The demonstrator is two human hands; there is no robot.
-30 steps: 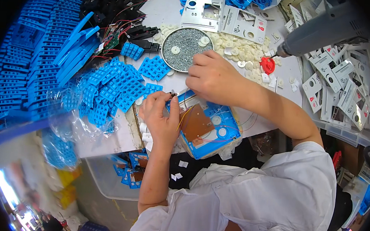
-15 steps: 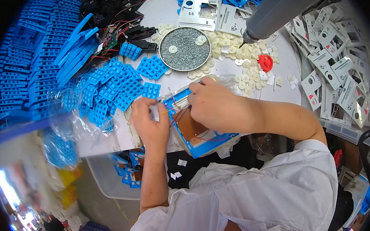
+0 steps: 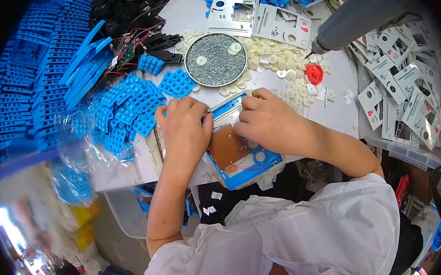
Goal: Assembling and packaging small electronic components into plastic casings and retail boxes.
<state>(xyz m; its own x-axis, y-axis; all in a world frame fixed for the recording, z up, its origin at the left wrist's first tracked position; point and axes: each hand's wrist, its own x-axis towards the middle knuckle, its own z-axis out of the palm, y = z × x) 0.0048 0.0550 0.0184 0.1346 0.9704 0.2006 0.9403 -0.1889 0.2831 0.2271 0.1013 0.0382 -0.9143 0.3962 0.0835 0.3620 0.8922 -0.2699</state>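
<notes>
A blue plastic casing [image 3: 235, 181] lies open at the table's near edge, with a brown circuit board [image 3: 227, 147] inside and thin red wires [image 3: 249, 166] near its lower side. My left hand [image 3: 185, 127] is closed at the casing's far left corner, thumb and fingertips pressed together at the rim. My right hand [image 3: 268, 118] has its fingers curled down over the casing's far right part, beside a pale metallic strip [image 3: 226, 110]. Its fingertips are partly hidden, so what they pinch does not show. Clear plastic film lies under the casing.
A round tray of small screws [image 3: 215, 60] stands beyond the casing, among many cream discs [image 3: 267, 54]. A grey power screwdriver [image 3: 356, 27] hangs above the far side. Blue keypads [image 3: 131, 103] pile at left; white printed panels [image 3: 398, 83] fill a bin at right.
My left hand has moved farther out along the casing's left edge, and my right hand slightly right. Loose wires seen across the board no longer show there. The hanging screwdriver has shifted right.
</notes>
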